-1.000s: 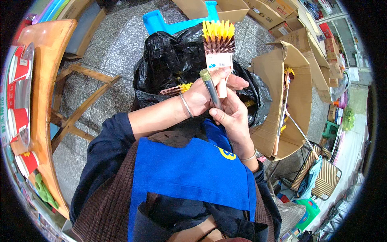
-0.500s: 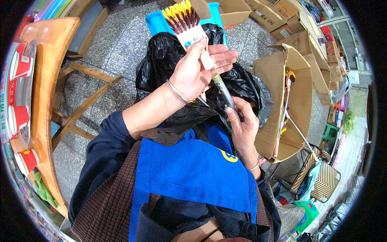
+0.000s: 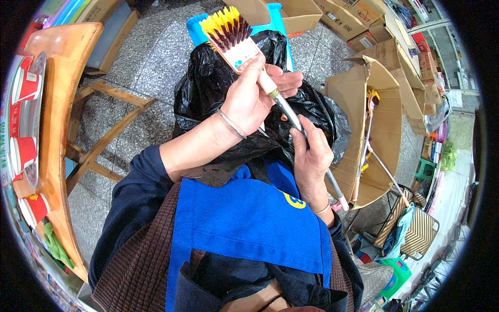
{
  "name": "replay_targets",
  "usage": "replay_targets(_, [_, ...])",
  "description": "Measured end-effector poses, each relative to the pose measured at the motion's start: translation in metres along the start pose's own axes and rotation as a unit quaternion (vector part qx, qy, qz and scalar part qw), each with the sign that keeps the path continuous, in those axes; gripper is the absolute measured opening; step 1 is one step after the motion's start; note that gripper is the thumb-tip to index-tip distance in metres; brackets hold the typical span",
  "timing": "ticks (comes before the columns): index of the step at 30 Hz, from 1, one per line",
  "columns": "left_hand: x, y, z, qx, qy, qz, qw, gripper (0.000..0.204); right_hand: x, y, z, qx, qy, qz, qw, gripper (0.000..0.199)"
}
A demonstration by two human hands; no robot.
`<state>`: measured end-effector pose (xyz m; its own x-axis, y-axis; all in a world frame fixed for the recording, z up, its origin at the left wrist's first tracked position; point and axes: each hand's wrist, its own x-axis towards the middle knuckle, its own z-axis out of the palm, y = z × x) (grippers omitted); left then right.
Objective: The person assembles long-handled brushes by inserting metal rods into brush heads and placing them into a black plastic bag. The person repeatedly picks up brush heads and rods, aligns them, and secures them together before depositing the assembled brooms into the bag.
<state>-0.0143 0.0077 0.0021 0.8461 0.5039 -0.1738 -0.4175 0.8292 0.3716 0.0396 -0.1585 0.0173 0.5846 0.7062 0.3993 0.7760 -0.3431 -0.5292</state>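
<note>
Brush: broom brush head (image 3: 231,32) with yellow and dark brown bristles and a white base, up at 12 o'clock, over the black bag.
Handle: long grey metal handle (image 3: 291,115) goes from the brush neck down toward 4 o'clock, ending in a pale tip near the cardboard box.
Left hand: left hand (image 3: 253,96) is wrapped tight around the pale neck just under the brush head. A thin bracelet sits on the wrist.
Right hand: right hand (image 3: 312,156) is closed around the grey handle lower down, fingers curled on it.
What changed: a second ago the brush head stood straight up with both hands close together at the joint. Now the head leans toward 11 o'clock and the right hand has slid down the handle, away from the left.
What that means: I think the head and handle are now joined, and the hands are twisting or checking the fit.
Bag: black plastic bag (image 3: 218,78) lies on the lap, under the brush.
Apron: blue apron (image 3: 249,223) at 6 o'clock.
Box: open cardboard box (image 3: 384,114) at 3 o'clock, with more brush parts inside.
Table: wooden table (image 3: 57,104) at 9 o'clock, with red and white cups (image 3: 23,151) on its edge.
Stool: blue plastic stool (image 3: 200,28) peeks out behind the bag at 12 o'clock.
</note>
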Motion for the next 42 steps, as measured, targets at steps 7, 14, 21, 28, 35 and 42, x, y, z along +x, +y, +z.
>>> replay_targets(7, [-0.001, -0.006, 0.001, 0.040, 0.018, 0.063, 0.997, 0.036, 0.000, -0.002, 0.007, -0.041, 0.008, -0.014, 0.999, 0.028])
replay_targets(14, [-0.005, -0.009, 0.006, 0.031, 0.040, 0.037, 0.998, 0.035, 0.011, -0.004, -0.011, 0.409, -0.228, 0.359, 0.807, 0.021])
replay_targets(21, [0.009, 0.004, 0.009, 0.007, 0.061, 0.056, 0.997, 0.034, 0.009, -0.003, 0.001, 0.265, -0.219, 0.188, 0.920, 0.027])
replay_targets(28, [0.028, 0.056, -0.011, -0.016, 0.089, 0.163, 0.982, 0.032, -0.025, 0.028, -0.017, -0.141, -0.033, -0.003, 0.989, 0.033])
replay_targets(35, [0.028, 0.046, -0.007, 0.037, 0.072, 0.182, 0.980, 0.035, -0.043, 0.030, -0.026, 0.085, -0.133, 0.167, 0.973, 0.025])
replay_targets(42, [0.026, 0.049, -0.016, 0.009, -0.003, 0.102, 0.995, 0.034, -0.040, 0.036, -0.042, 0.536, -0.364, 0.492, 0.581, 0.031])
